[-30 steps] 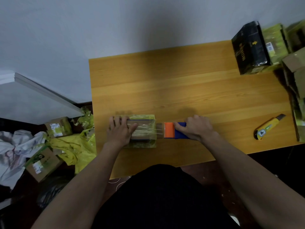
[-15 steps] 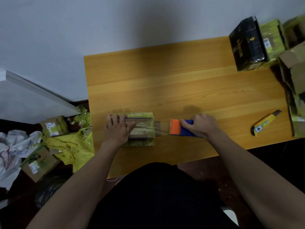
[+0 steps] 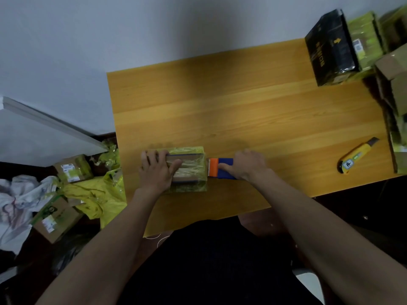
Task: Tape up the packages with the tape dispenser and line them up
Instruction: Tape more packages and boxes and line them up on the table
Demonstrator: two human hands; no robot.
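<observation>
A small package [image 3: 191,170] wrapped in yellow-green plastic, with a brown cardboard top, lies near the front left of the wooden table [image 3: 242,111]. My left hand [image 3: 157,170] rests flat on its left half and presses it down. My right hand [image 3: 247,165] grips the orange and blue tape dispenser [image 3: 220,169], whose orange end touches the package's right side. At the back right stand a black package [image 3: 330,51] and a yellow-green one [image 3: 364,40] side by side.
A yellow utility knife [image 3: 354,157] lies at the table's front right. Brown cardboard boxes [image 3: 394,84] crowd the right edge. On the floor to the left lie small boxes [image 3: 72,170], yellow plastic wrap [image 3: 92,194] and white cloth [image 3: 17,201].
The dispenser had pulled a little away from the package to the right, then came back against the package's right side. My left hand has stayed on the package.
</observation>
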